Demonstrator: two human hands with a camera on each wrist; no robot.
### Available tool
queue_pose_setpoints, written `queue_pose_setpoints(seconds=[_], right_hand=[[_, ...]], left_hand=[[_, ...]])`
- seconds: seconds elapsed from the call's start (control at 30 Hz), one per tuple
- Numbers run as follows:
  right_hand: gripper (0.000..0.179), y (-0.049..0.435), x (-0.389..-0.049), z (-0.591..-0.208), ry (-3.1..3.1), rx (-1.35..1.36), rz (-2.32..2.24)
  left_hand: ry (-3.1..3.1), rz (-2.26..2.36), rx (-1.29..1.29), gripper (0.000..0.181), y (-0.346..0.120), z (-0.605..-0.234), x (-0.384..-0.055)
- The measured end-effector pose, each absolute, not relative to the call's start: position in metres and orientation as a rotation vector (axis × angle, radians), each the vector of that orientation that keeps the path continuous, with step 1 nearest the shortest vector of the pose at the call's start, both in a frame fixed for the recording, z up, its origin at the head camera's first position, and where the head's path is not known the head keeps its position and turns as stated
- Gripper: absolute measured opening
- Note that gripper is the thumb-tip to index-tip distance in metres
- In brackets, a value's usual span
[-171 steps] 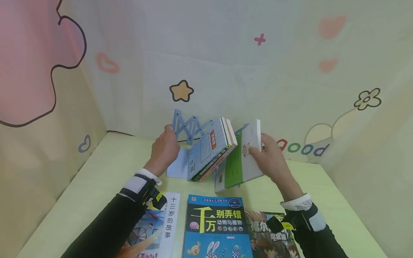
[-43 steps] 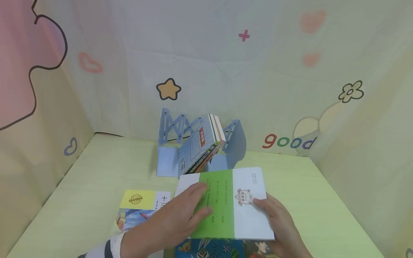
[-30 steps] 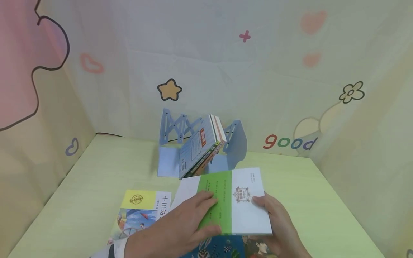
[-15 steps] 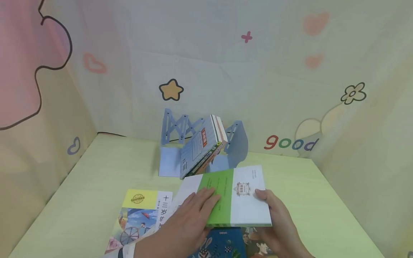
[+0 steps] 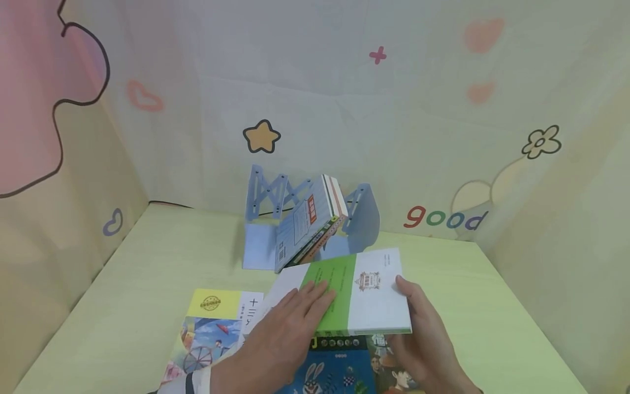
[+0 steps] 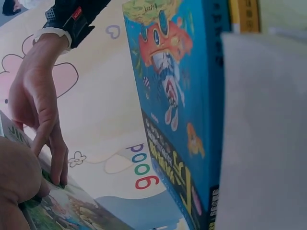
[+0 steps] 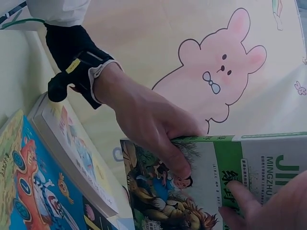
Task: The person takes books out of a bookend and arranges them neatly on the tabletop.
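Both hands hold a white and green book [image 5: 342, 290] above the table, its back cover upward in the head view. My left hand [image 5: 290, 328] has its fingers across the back cover; in the right wrist view its thumb presses the illustrated front cover [image 7: 201, 206]. At the right end, my right hand [image 5: 425, 331] grips the book with its thumb at the edge and fingers underneath. Beneath lies a blue book [image 5: 339, 369] with a cartoon rabbit, partly covered. A dark illustrated book [image 5: 394, 377] is to its right, and a yellow and white book [image 5: 209, 334] to its left.
Behind the hands stands a pale blue extendable book rack [image 5: 363, 216]. Several books [image 5: 310, 221] lean to the right in it. The yellow-green table [image 5: 472, 295] meets printed fabric walls [image 5: 325, 82] at the back and sides.
The white and green book has come from the rack toward me, turned flatter. My left hand left the rack for the book. Over the last second, the book has shifted slightly away from me.
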State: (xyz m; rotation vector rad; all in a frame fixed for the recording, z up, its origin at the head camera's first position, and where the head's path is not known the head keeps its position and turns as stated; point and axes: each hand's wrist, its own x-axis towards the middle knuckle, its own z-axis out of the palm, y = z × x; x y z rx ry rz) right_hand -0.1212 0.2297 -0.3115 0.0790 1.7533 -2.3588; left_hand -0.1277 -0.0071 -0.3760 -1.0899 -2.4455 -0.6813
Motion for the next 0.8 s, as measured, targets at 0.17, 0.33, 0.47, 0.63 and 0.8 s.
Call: queue_pose_setpoints(seconds=[0.17,0.33,0.47,0.63,0.8], right_hand=[[0.071,0.231,-0.122,-0.308,1.696,-0.098,-2.382],[0.07,0.228,-0.12,-0.304,1.692,-0.139,-2.385],[0.065,0.226,-0.12,-0.302,1.793,-0.131,-2.32],[0.065,0.225,-0.122,-0.303,1.922,-0.049,-2.262],[0.062,0.232,-0.128,-0.309,2.02,-0.041,-2.246]], left_hand=[[-2.405,-0.726,-1.069,0.066,-0.009,-0.368,-0.129],[-2.3,-0.883,-0.989,0.06,-0.01,-0.361,-0.132],[-2.319,-1.024,-0.951,0.061,-0.012,-0.358,-0.133],[-2.356,-1.268,-0.905,0.062,-0.017,-0.355,-0.132],[-2.381,-1.59,-0.835,0.062,-0.025,-0.348,-0.131]])
